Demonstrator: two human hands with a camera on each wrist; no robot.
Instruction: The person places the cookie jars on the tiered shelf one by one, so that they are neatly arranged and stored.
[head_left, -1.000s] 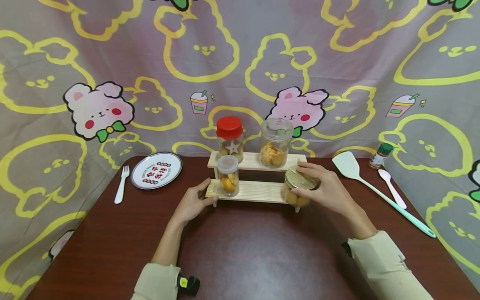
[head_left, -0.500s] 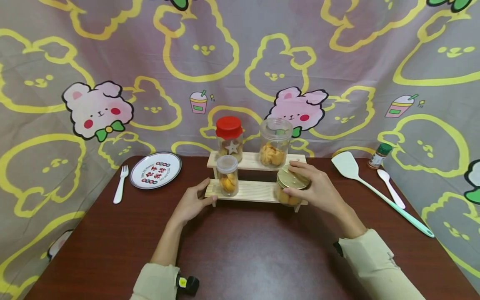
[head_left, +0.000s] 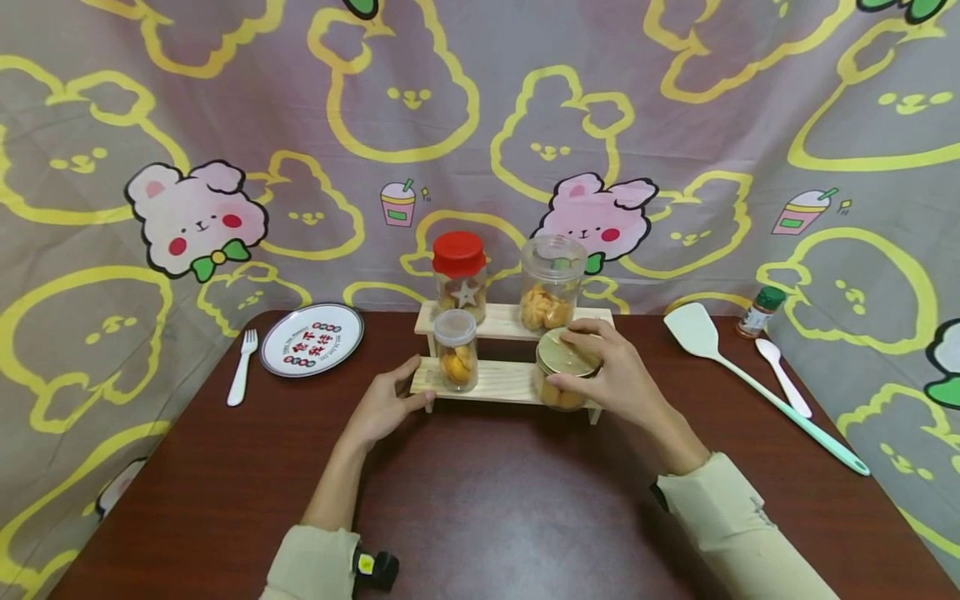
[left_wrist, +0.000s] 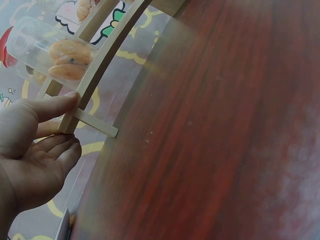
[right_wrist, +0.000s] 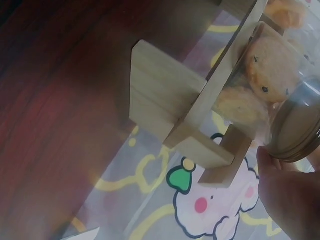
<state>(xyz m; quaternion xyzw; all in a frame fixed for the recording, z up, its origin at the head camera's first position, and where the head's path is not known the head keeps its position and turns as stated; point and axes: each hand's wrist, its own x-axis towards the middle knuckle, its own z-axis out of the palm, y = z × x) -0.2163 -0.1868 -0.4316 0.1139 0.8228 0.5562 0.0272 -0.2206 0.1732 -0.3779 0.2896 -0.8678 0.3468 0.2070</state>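
My left hand [head_left: 384,408] pinches the left end of a two-tier wooden shelf [head_left: 506,381]; the left wrist view shows the thumb on top of the lower board [left_wrist: 102,62] and fingers beneath. My right hand [head_left: 618,377] grips the gold lid of a cookie jar [head_left: 558,393], which is at the right part of the lower tier. Round cookies [right_wrist: 272,67] show through its side in the right wrist view. On the lower tier's left end stands a small clear-lidded jar [head_left: 456,358] with orange pieces. The upper tier bears a red-lidded jar [head_left: 459,267] and a wider clear jar [head_left: 552,287].
To the left lie a white fork [head_left: 242,371] and a printed plate [head_left: 307,360]. On the right are a white spatula [head_left: 693,329] with a green handle, a white spoon [head_left: 783,379] and a green-capped spice bottle [head_left: 761,312]. A patterned cloth [head_left: 465,108] hangs behind the table [head_left: 480,500].
My right hand has moved the gold-lidded jar leftward along the lower tier, from its right end further inward. The left hand has stayed at the shelf's left end.
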